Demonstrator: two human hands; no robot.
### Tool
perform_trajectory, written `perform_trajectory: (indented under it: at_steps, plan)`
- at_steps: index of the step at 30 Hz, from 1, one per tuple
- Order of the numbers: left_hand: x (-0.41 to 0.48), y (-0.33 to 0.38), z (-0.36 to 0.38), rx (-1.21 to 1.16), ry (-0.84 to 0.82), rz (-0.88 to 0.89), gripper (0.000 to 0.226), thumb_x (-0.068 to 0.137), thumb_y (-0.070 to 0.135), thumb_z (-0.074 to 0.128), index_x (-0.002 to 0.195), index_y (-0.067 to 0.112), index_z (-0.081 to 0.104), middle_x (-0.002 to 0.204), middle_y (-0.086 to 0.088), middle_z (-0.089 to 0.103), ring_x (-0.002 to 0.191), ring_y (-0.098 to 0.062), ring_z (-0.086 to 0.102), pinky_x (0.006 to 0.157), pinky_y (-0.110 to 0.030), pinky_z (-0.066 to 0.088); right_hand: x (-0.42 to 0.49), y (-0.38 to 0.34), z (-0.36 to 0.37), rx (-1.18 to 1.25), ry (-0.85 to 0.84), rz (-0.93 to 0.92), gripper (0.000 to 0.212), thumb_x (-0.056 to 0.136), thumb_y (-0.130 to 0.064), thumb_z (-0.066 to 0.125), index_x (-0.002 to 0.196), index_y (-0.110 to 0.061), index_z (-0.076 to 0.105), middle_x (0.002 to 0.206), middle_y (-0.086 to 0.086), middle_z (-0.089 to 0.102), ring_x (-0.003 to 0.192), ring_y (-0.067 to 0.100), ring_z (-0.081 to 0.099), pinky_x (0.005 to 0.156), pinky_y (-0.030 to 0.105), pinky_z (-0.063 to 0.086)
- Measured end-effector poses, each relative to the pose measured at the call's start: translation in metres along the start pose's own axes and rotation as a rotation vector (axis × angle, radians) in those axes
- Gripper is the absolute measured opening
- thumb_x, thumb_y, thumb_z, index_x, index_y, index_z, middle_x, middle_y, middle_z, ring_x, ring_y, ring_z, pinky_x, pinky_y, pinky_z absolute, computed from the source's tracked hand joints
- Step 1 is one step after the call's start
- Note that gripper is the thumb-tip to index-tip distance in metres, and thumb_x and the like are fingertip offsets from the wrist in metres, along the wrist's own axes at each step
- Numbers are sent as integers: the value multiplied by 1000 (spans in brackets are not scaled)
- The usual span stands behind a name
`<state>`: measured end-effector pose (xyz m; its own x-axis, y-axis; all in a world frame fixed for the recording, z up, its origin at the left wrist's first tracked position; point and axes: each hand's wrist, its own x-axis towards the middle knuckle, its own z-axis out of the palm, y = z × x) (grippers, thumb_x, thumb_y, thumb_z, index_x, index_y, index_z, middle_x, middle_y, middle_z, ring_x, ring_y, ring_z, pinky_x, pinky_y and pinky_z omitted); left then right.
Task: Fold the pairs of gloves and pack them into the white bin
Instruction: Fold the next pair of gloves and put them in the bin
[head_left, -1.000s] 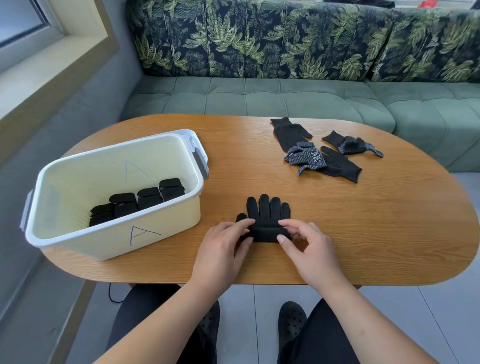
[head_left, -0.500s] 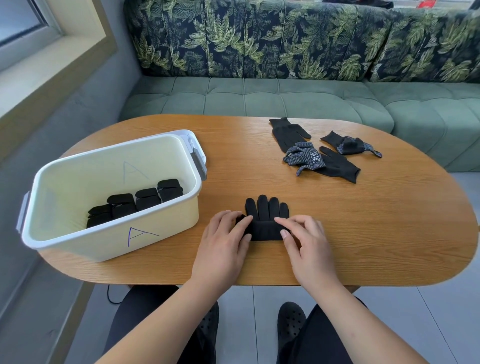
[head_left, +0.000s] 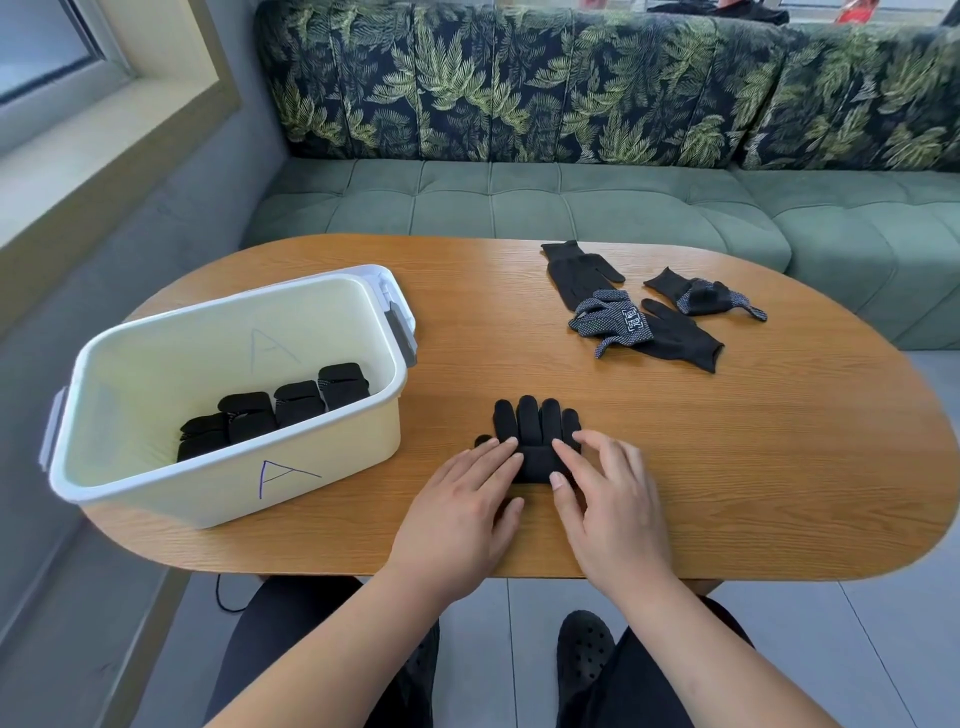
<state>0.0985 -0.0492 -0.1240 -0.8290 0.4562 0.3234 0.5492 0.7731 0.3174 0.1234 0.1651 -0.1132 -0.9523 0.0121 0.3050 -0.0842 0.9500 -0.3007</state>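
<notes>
A black pair of gloves (head_left: 535, 431) lies flat near the table's front edge, fingers pointing away from me, its cuff end folded up over the palm. My left hand (head_left: 462, 509) presses its left side with straight fingers. My right hand (head_left: 613, 499) presses the right side the same way. The white bin (head_left: 223, 483), marked with a blue letter A, stands at the left and holds several folded black glove pairs (head_left: 275, 410) in a row. Loose black and dotted gloves (head_left: 628, 317) lie in a small heap at the back right.
The oval wooden table (head_left: 779, 457) has bare surface on the right and in the middle. A green sofa (head_left: 519, 202) with leaf-print cushions runs behind it. A window sill (head_left: 78, 156) is at the left. My legs and black shoes show below the table edge.
The cuff fold has been pushed further up over the glove's palm. Both hands have flattened from pinching the cuff to pressing down on the fold.
</notes>
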Motion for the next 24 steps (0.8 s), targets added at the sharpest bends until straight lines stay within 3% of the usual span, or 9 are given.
perform_trajectory:
  at_steps: [4, 9, 16, 19, 24]
  plan:
    - [1, 0, 0, 2, 0, -5, 51, 108, 42, 51, 153, 19, 58, 164, 5, 49, 155, -15, 39, 126, -40, 36, -5, 0, 1, 6, 5, -99, 42, 109, -41, 50, 144, -26, 66, 151, -15, 58, 143, 14, 45, 110, 40, 45]
    - [2, 0, -1, 50, -10, 8, 50, 109, 43, 50, 153, 20, 57, 163, 4, 50, 156, -16, 37, 128, -42, 32, -4, 0, 4, 21, 28, -84, 39, 106, -39, 53, 139, -27, 71, 145, -16, 64, 135, 14, 52, 107, 39, 46]
    - [8, 2, -5, 123, -64, 139, 64, 111, 51, 42, 165, 17, 39, 174, 0, 31, 166, -21, 11, 133, -46, 17, -6, -1, 1, 50, 19, -106, 41, 101, -32, 62, 141, -25, 69, 146, -16, 63, 135, 13, 51, 108, 38, 47]
    - [19, 0, -4, 164, -147, 203, 70, 110, 58, 37, 168, 20, 29, 175, 1, 29, 166, -23, 8, 133, -49, 14, -6, 0, 0, 65, 31, -115, 41, 98, -27, 67, 138, -24, 71, 144, -16, 64, 134, 14, 53, 106, 38, 48]
    - [23, -2, -3, 153, -174, 145, 75, 108, 64, 33, 169, 21, 25, 176, 2, 25, 166, -21, 5, 134, -46, 10, -5, 0, 0, 88, 10, -98, 44, 96, -27, 67, 140, -26, 70, 145, -18, 62, 136, 12, 51, 109, 37, 46]
